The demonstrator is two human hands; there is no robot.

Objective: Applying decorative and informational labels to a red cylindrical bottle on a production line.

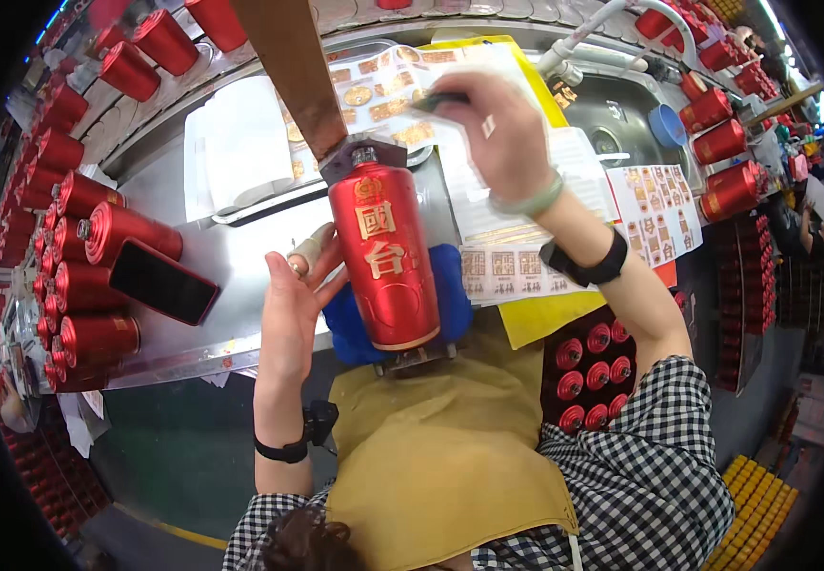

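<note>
A red bottle [395,295] with gold characters lies in a blue padded holder [455,285], its neck against a dark bracket [364,155]. Beside the bottle's left side is my left hand [302,271], fingers spread, with a beige wrap on one finger. Its fingertips come up to the bottle's edge, and whether they touch it I cannot tell. Above the sticker sheets, my right hand [502,133] is pinched on a thin dark tool [442,99]. Motion blurs that hand and hides the tool's exact kind. Gold stickers [388,109] lie on a sheet beneath it.
A black phone [164,281] leans by several red bottles [98,338] on the left. White sheets [240,143] lie on the metal table. A brown post [288,67] rises behind the bracket. At right are more sticker sheets [657,214], a sink [612,114] and a blue cup [667,126].
</note>
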